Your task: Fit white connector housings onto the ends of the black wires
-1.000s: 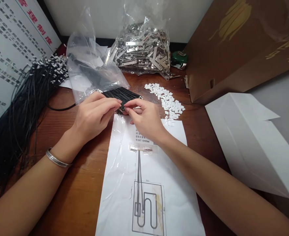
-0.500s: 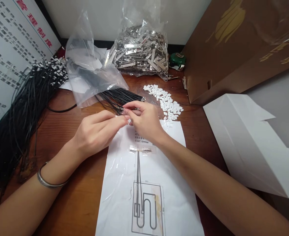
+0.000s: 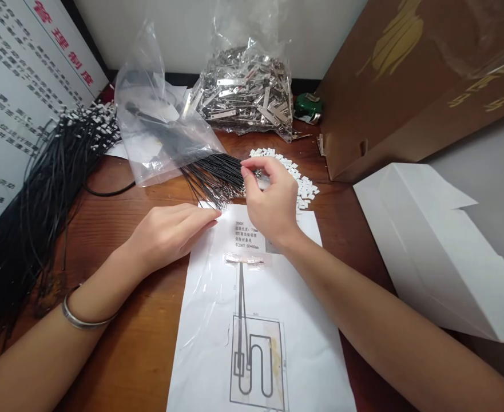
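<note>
My right hand is closed in a pinch at the tips of a bundle of thin black wires that fans out of a clear plastic bag. What its fingertips hold is too small to make out. My left hand rests on the wooden table with fingers together and stretched toward the top corner of a white instruction sheet; it holds nothing that I can see. A pile of small white plastic pieces lies just right of my right hand.
A bag of silver metal strips sits at the back. A big heap of black cables with white ends fills the left side beside a printed board. A brown cardboard box and a white box stand on the right.
My hands have parted. The right hand rose and moved right to the wire tips. The left hand dropped down onto the table at the sheet's corner.
</note>
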Available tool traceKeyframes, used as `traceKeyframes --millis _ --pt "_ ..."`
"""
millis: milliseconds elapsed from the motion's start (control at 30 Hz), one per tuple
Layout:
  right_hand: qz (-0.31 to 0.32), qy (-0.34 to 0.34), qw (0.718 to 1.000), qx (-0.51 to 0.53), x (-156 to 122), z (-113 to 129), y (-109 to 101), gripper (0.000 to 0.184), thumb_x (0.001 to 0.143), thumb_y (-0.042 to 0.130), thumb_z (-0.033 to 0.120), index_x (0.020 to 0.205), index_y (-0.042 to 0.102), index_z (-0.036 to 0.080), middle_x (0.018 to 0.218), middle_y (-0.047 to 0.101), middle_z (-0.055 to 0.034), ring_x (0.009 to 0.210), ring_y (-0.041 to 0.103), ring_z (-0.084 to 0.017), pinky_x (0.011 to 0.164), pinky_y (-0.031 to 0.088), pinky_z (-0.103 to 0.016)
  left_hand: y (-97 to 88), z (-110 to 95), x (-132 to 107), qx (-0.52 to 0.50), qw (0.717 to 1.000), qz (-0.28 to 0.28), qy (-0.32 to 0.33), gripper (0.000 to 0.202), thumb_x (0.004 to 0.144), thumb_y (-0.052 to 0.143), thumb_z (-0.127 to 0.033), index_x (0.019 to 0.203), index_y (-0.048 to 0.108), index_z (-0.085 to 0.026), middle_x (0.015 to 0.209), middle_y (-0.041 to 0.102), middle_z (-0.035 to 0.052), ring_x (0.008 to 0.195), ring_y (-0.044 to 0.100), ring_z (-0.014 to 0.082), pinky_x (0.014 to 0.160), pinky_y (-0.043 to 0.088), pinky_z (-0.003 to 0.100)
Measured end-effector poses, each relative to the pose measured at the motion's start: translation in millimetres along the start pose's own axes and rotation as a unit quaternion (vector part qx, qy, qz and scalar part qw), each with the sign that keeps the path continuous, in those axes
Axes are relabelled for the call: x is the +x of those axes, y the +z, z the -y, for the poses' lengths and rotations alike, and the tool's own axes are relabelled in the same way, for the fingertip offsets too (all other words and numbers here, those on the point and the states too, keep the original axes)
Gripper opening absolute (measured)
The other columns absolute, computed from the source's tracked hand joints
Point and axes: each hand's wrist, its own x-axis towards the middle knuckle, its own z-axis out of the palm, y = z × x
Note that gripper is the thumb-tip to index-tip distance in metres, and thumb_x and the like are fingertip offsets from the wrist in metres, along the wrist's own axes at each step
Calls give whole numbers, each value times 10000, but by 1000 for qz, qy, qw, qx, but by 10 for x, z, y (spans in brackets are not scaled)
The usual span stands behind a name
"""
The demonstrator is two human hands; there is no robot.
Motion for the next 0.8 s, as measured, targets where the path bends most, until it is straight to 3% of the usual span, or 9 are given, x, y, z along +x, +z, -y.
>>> traceKeyframes --millis 233,400,600,800 --pt "93 25 995 19 51 -100 10 119 853 545 129 871 646 188 864 695 -49 827 638 -188 791 500 -369 -6 115 -40 26 1000 -7 -5 147 912 590 -151 1013 696 -141 995 775 84 863 750 171 782 605 241" --pt "162 -41 986 -5 1 -47 37 146 876 529 120 861 643 210 916 707 -47 881 650 -195 808 494 -365 -40 250 -65 46 999 -8 -24 148 931 582 -206 1001 704 -160 990 779 73 840 751 171 765 613 256" --pt "215 -108 968 -77 -12 -44 68 181 897 489 98 873 639 195 881 688 -60 844 629 -196 789 475 -344 -38 194 5 100 994 0 38 106 907 576 -128 933 672 -166 878 781 46 650 700 154 623 591 272" --pt "229 -113 962 -96 -1 -34 89 193 901 470 90 908 649 162 921 695 -97 880 629 -216 799 472 -339 11 82 45 68 993 -10 92 131 908 578 -108 1026 623 -143 920 772 72 756 719 177 663 593 293"
